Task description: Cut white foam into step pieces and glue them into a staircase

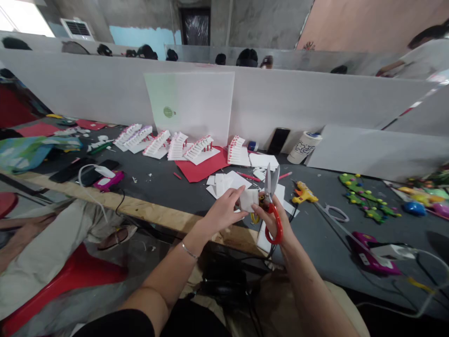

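My left hand (224,210) pinches a small white square of paper or foam (248,200) at its edge, above the wooden table edge. My right hand (277,221) grips a pair of red-handled scissors (272,220), with the steel blades (270,181) pointing up and slightly apart. The blades stand just right of the white square and do not clearly touch it. Loose white paper pieces (224,185) lie on the grey table (315,243) beyond my hands.
White stepped paper models (157,143) and a red sheet (201,164) stand along a white board. A yellow glue gun (304,193), a cup (300,147), a phone (278,140) and green craft pieces (368,199) lie nearby. A seated person's leg (45,243) is at the left.
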### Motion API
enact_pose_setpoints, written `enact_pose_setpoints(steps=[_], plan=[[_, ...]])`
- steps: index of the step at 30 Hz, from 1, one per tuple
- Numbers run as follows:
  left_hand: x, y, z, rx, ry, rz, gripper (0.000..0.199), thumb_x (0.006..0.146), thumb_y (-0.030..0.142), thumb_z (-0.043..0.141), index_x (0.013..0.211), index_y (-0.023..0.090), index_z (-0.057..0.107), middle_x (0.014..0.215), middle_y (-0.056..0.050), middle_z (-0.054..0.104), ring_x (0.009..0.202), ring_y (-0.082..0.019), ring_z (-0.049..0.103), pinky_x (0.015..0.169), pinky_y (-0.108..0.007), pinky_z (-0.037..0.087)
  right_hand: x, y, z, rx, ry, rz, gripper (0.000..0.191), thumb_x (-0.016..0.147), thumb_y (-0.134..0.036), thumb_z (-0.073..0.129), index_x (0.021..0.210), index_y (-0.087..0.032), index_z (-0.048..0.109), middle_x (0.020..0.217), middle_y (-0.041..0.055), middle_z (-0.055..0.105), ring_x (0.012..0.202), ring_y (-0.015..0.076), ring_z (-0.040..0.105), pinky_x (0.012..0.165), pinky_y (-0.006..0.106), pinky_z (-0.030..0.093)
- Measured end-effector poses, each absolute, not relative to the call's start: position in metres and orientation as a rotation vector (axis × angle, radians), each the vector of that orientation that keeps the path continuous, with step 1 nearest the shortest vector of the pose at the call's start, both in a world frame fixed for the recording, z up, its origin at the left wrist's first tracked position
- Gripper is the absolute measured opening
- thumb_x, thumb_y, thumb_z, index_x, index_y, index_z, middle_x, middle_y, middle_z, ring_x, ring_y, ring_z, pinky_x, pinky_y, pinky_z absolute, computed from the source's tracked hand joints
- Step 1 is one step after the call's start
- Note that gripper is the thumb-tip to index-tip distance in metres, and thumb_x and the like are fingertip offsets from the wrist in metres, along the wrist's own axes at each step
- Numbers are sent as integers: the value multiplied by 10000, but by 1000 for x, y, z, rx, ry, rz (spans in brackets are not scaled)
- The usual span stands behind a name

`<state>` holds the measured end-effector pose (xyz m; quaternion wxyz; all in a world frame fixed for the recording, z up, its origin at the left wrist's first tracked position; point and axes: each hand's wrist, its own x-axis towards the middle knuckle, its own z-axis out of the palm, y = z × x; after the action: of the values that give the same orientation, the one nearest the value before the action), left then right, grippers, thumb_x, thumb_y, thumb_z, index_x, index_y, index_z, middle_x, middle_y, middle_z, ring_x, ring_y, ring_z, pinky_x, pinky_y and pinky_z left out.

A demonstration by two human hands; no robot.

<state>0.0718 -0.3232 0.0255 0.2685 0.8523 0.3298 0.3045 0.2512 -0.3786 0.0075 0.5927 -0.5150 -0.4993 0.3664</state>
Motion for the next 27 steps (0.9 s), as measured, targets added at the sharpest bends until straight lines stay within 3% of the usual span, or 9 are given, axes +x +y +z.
enact_pose_setpoints(steps=[11, 20, 24, 27], plan=[[69, -323, 31, 2299, 870, 751, 754, 797, 214, 738, 1463, 184, 385, 1198, -116, 569, 1030, -250, 604, 939, -395, 505, 255, -377, 1, -1165, -1145, 901, 402, 758, -471, 764, 1015, -251, 546, 741, -28, 613, 639, 156, 598, 618, 295, 511], [72, -328, 29, 2264, 872, 756, 720, 801, 180, 716, 1453, 205, 412, 1202, -115, 566, 993, -238, 616, 943, -404, 512, 250, -376, 3, -1278, -1161, 825, 489, 658, -436, 830, 1013, -246, 553, 840, 6, 648, 746, 195, 610, 690, 331, 504], [72, -328, 32, 2143, 792, 870, 785, 770, 236, 763, 1470, 242, 410, 1259, -120, 573, 1071, -242, 610, 946, -379, 510, 252, -376, 2, -1202, -1111, 927, 458, 709, -417, 794, 1061, -246, 557, 821, 5, 669, 744, 197, 625, 681, 324, 509], [69, -324, 34, 1943, 791, 1049, 563, 825, 299, 704, 1359, 223, 544, 1206, -108, 635, 995, -207, 650, 848, -315, 530, 255, -374, 0, -1125, -1007, 1028, 477, 711, -395, 798, 1105, -250, 570, 799, -8, 684, 711, 185, 639, 644, 300, 515]])
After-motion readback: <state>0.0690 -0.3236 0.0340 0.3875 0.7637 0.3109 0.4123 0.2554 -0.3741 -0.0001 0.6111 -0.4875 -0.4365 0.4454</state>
